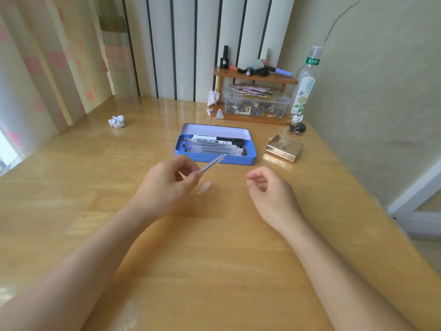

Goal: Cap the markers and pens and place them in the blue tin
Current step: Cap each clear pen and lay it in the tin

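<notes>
Left hand (pixel 167 181) pinches a clear uncapped pen (pixel 213 163), tip angled up toward the blue tin (pixel 216 158). Clear cap (pixel 204 187) lies on the wooden desk (pixel 214 259) between the hands, nearer the left. Right hand (pixel 269 187) loosely curled, holding nothing. Tin open just beyond both hands, holding pens and markers (pixel 214 143).

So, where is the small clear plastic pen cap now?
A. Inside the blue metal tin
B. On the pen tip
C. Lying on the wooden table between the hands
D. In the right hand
C: the small clear plastic pen cap lies on the wooden table, beside the left hand.
</notes>
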